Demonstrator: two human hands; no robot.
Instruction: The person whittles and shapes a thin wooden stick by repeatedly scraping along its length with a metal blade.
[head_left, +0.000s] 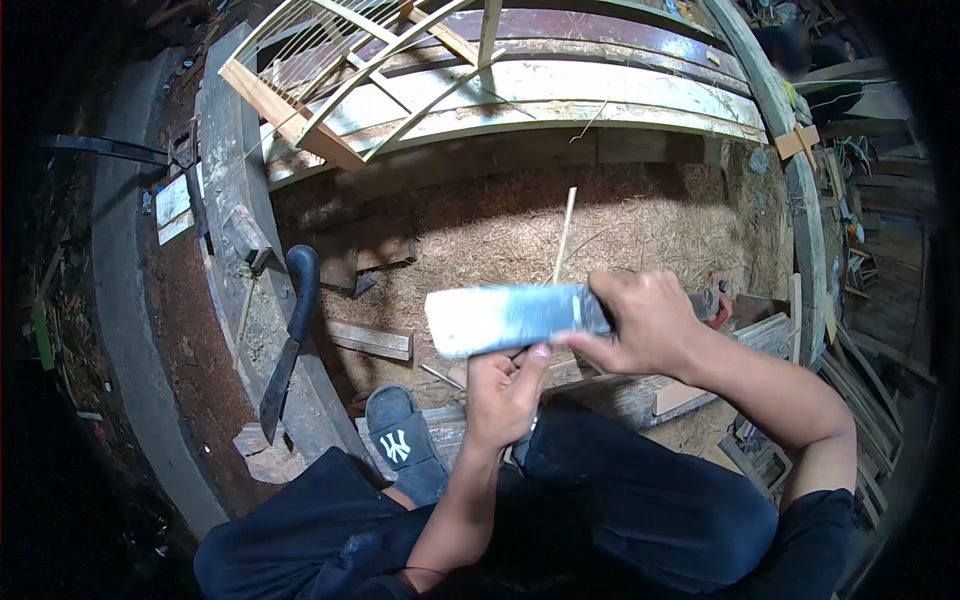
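My right hand is closed around the rear part of a broad-bladed knife, held level across the middle. Its blade looks bright and smeared by motion, pointing left. Under the blade, my left hand is closed, thumb and fingers pinched. A thin wooden strip rises behind the blade and lines up with my left hand, which appears to grip it. The strip's middle is hidden by the blade. Part of the knife's dark rear end shows past my right hand.
A machete with a dark handle rests on the left beam. A slatted wooden frame sits on pale planks at the back. Shavings cover the floor. A sandalled foot and wood blocks are below.
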